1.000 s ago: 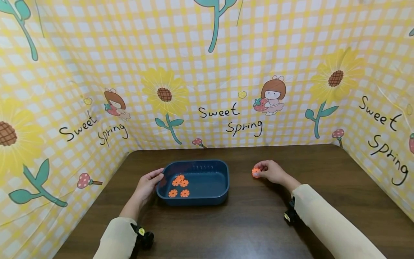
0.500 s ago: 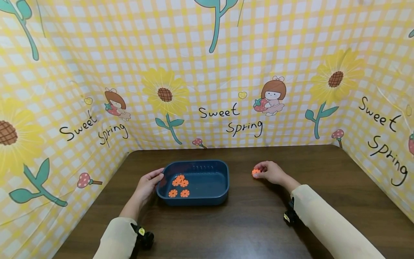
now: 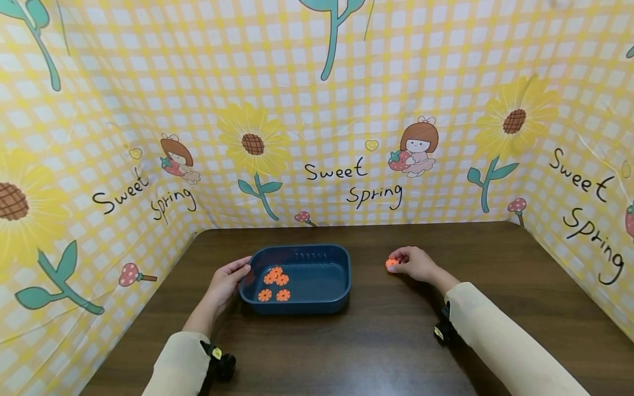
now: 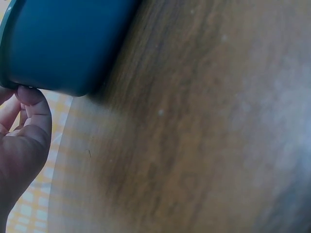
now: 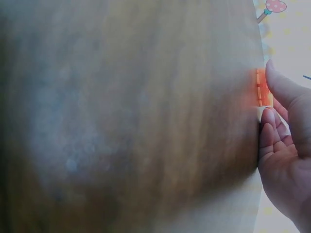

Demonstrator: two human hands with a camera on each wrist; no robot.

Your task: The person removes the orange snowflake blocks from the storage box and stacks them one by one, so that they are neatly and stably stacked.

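Note:
On the table stands a dark blue rectangular tray [image 3: 317, 281] with rounded corners. Several orange flower-shaped discs [image 3: 283, 295] lie in its left half, some of them touching or overlapping. At the tray's left end, my left hand [image 3: 223, 285] pinches the rim; the left wrist view has the thumb [image 4: 31, 95] against the tray's wall. Off to the right of the tray, my right hand [image 3: 418, 264] holds an orange notched disc [image 3: 391, 264] between thumb and fingers. That disc [image 5: 263, 87] appears edge-on in the right wrist view, partly covered by the hand.
The brown wooden table [image 3: 366, 346] reaches back to a yellow checked cloth [image 3: 317, 126] printed with sunflowers. This cloth hangs along the back and both sides. A black wrist camera [image 3: 224, 367] is strapped to the left sleeve, another camera [image 3: 443, 333] to the right.
The disc in my right hand has tilted slightly since a second ago, with the hand staying in place. My left hand and the tray have not visibly moved.

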